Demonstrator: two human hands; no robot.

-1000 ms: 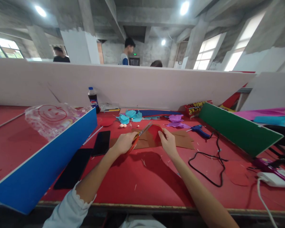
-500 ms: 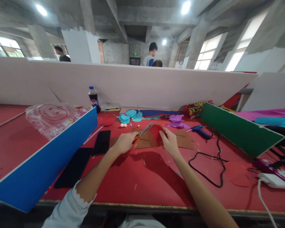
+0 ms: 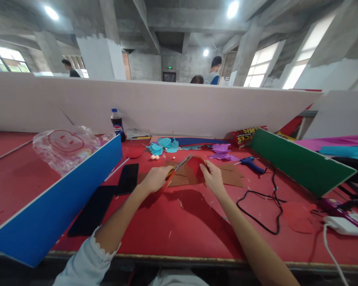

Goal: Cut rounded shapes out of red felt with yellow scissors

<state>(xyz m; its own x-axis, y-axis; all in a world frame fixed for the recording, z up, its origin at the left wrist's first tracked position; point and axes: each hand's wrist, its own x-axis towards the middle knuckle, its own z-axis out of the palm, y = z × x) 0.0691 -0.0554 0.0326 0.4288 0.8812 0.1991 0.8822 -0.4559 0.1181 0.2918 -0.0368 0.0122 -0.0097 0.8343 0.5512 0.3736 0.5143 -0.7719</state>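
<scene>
My left hand (image 3: 157,178) is closed around the orange handles of a pair of scissors (image 3: 179,165). The blades point up and to the right, close to a red paper piece (image 3: 198,166). That paper is pinched in my right hand (image 3: 212,174), between thumb and fingers. Whether the blades touch the paper, I cannot tell. Below both hands lies brown paper (image 3: 231,175) on the red table (image 3: 173,238). Turquoise petals (image 3: 164,146) and purple petals (image 3: 221,149) lie farther back.
A blue board (image 3: 62,202) stands on the left and a green board (image 3: 301,161) on the right. Two phones (image 3: 127,178) lie beside the blue one. A glue gun (image 3: 252,165) with a looping black cord sits at right. A cola bottle (image 3: 117,125) stands at the back.
My hands, the scissors and the red paper look nearly unmoved. Behind the partition, one person has shifted to the right and another slightly to the left.
</scene>
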